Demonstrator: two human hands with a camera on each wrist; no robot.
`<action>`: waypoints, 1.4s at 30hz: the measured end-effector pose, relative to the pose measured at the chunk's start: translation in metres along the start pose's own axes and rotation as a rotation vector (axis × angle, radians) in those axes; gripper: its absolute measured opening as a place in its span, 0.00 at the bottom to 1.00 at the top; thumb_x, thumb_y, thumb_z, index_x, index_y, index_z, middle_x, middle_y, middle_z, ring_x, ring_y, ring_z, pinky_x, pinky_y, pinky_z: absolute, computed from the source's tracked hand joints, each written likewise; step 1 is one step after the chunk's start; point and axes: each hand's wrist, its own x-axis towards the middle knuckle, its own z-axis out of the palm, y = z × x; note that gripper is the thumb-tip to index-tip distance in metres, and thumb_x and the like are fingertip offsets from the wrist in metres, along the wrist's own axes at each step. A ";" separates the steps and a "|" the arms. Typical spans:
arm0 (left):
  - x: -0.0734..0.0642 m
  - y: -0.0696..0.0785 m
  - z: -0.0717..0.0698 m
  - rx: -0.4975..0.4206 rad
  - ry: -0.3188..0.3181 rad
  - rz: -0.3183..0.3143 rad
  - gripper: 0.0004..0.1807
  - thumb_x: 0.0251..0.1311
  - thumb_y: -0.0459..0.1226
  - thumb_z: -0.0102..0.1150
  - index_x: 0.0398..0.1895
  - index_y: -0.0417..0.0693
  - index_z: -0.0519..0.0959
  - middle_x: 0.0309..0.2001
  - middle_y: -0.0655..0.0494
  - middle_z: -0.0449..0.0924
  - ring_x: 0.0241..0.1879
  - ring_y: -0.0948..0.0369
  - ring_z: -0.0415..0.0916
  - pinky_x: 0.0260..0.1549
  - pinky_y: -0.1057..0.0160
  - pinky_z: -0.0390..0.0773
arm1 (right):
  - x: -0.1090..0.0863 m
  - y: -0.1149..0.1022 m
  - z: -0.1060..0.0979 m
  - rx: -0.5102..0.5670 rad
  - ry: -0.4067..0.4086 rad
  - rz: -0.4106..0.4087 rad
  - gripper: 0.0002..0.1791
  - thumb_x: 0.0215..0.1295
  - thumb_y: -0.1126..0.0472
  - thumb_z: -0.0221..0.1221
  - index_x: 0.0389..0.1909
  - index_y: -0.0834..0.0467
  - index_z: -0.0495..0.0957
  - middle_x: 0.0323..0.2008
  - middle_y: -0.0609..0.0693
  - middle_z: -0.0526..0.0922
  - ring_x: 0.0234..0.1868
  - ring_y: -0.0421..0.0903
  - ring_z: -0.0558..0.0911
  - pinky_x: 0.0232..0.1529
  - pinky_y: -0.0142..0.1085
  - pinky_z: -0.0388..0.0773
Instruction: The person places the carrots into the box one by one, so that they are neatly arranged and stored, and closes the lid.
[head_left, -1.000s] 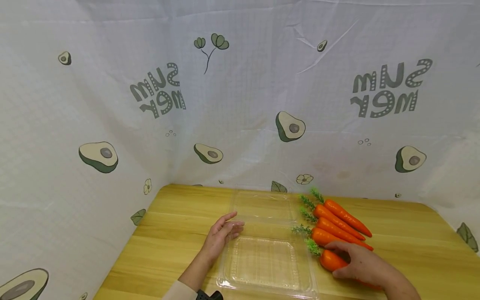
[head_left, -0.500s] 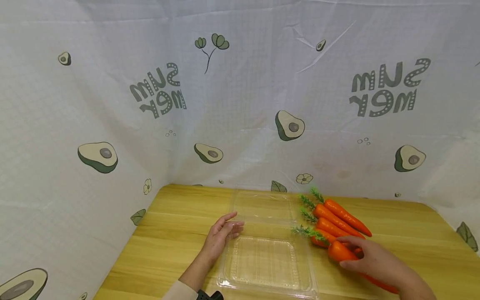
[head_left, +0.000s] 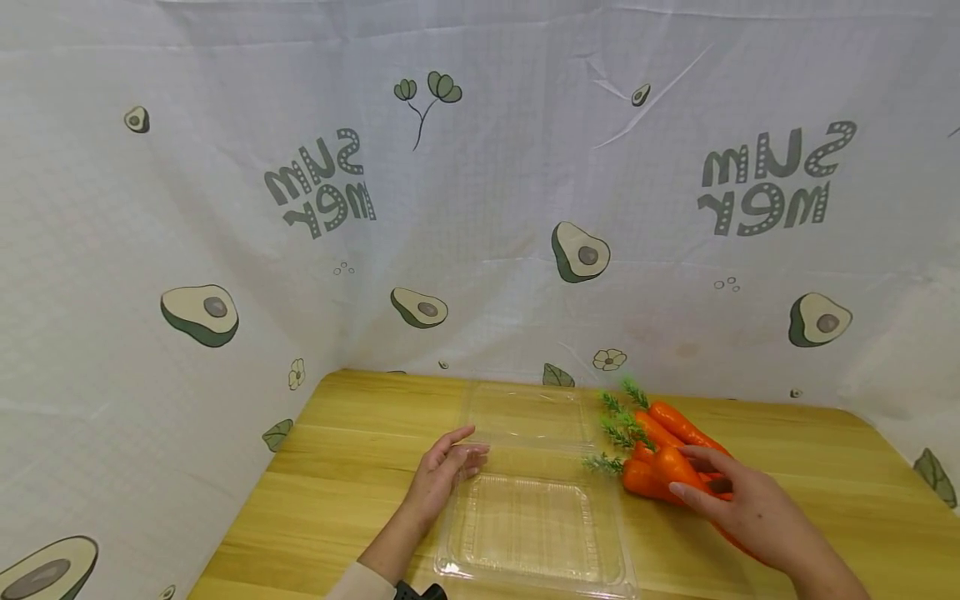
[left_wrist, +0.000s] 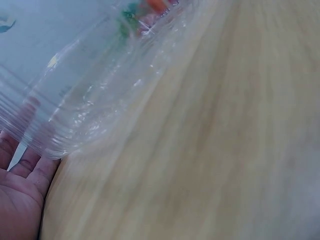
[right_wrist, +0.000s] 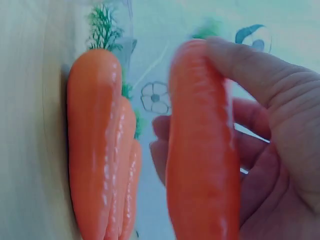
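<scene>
My right hand (head_left: 750,508) pinches an orange carrot (head_left: 673,468) with a green tuft between thumb and fingers, raised over the other carrots. In the right wrist view the held carrot (right_wrist: 200,145) stands apart from the lying carrots (right_wrist: 95,140), fingers curling behind it. A clear plastic clamshell container (head_left: 528,533) lies opened on the table, its lid (head_left: 525,412) folded toward the back wall. At its left side rests my left hand (head_left: 442,468), fingers loosely extended by the hinge. The left wrist view shows those fingers partly behind the clear plastic (left_wrist: 105,105).
Several carrots (head_left: 639,482) lie side by side right of the container, tufts pointing left, partly covered by the held one. The wooden table (head_left: 315,500) ends at a white printed sheet (head_left: 480,208) hung behind and along the sides.
My right hand has lifted the nearest carrot off the table, drawn it rightward, then brought it up over the other carrots. My left hand and the container have stayed put.
</scene>
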 end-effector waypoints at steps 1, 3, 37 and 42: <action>0.000 0.000 0.000 0.000 0.001 0.000 0.29 0.80 0.44 0.45 0.76 0.36 0.61 0.63 0.33 0.78 0.64 0.42 0.77 0.61 0.58 0.79 | 0.000 -0.002 0.001 0.014 0.013 -0.008 0.42 0.66 0.36 0.63 0.71 0.60 0.69 0.63 0.68 0.77 0.51 0.58 0.84 0.46 0.52 0.84; 0.001 0.000 0.000 -0.001 0.003 0.001 0.29 0.80 0.44 0.45 0.76 0.36 0.61 0.63 0.33 0.78 0.64 0.41 0.76 0.61 0.59 0.79 | -0.001 -0.007 0.004 0.037 0.050 -0.035 0.39 0.67 0.39 0.64 0.70 0.60 0.70 0.62 0.66 0.78 0.50 0.56 0.85 0.42 0.45 0.85; 0.002 0.002 0.001 0.007 0.010 -0.015 0.29 0.80 0.45 0.45 0.76 0.38 0.62 0.63 0.35 0.78 0.63 0.47 0.79 0.62 0.59 0.79 | -0.008 -0.081 0.066 0.327 0.032 -0.413 0.26 0.60 0.49 0.73 0.58 0.52 0.82 0.51 0.49 0.87 0.43 0.32 0.83 0.42 0.30 0.84; 0.002 0.001 0.001 0.028 0.016 -0.013 0.29 0.80 0.45 0.45 0.76 0.39 0.63 0.63 0.35 0.79 0.63 0.46 0.78 0.61 0.60 0.78 | -0.009 -0.085 0.080 0.350 -0.022 -0.492 0.25 0.61 0.48 0.71 0.58 0.51 0.82 0.51 0.50 0.87 0.44 0.32 0.82 0.42 0.30 0.84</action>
